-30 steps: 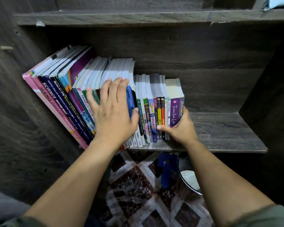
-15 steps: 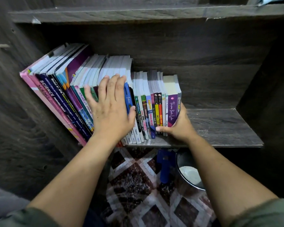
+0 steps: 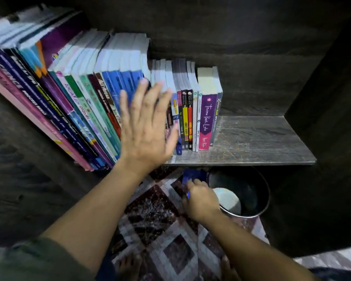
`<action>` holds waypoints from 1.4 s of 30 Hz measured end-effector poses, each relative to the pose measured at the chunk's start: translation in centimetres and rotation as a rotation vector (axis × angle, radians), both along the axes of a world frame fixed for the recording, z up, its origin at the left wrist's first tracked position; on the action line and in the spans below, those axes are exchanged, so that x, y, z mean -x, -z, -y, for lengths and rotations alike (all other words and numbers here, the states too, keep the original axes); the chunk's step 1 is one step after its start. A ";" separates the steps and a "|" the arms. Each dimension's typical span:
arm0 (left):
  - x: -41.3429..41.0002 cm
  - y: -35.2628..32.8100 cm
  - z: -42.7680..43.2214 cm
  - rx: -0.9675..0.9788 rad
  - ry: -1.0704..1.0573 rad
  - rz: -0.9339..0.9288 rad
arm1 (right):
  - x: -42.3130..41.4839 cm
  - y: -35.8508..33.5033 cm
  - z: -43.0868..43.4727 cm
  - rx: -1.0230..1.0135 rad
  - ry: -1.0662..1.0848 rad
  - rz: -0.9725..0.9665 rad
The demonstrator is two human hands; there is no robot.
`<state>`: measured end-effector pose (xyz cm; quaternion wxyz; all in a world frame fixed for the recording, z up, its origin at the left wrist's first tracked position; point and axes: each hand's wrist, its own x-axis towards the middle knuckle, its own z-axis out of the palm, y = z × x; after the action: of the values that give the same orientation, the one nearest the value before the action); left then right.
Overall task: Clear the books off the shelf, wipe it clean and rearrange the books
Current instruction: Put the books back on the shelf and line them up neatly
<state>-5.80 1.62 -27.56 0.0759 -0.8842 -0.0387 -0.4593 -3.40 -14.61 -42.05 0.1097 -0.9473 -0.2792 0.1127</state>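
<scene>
Books (image 3: 93, 94) stand in a row over the left part of the shelf (image 3: 251, 142), the leftmost leaning. Left hand (image 3: 146, 130), fingers straight and spread, covers their spines. Right hand (image 3: 201, 199), below the shelf's front edge, grips a blue object (image 3: 193, 175) beside a dark basin (image 3: 251, 185).

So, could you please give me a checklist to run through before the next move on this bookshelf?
1. Left hand open before the row of colourful books, holding none: ok.
2. Right hand has a grip on the blue object near the floor: cannot tell.
3. Large books at the left stand upright: not ok, they lean.
4. Dark wooden shelf bare beside the purple-spined book: ok.
5. Black round bucket upright below: ok.
</scene>
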 end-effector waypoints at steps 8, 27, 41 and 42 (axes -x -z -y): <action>0.0 -1.0 -2.6 -0.033 -0.143 0.039 | -4.6 6.2 -1.1 0.146 0.001 0.054; 4.0 6.3 -0.7 0.030 -0.041 -0.350 | -1.0 3.9 1.7 0.117 -0.072 -0.030; 4.7 17.0 -1.5 -0.046 0.041 -0.606 | -5.7 11.6 -2.3 0.201 0.008 -0.039; 4.8 17.5 -1.5 -0.029 0.040 -0.586 | -5.9 12.2 -2.6 0.218 0.013 -0.022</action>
<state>-10.59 3.16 -45.02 0.0876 -0.9785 0.0090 -0.1865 2.50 -12.05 -54.24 0.0100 -0.9541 -0.2578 0.1520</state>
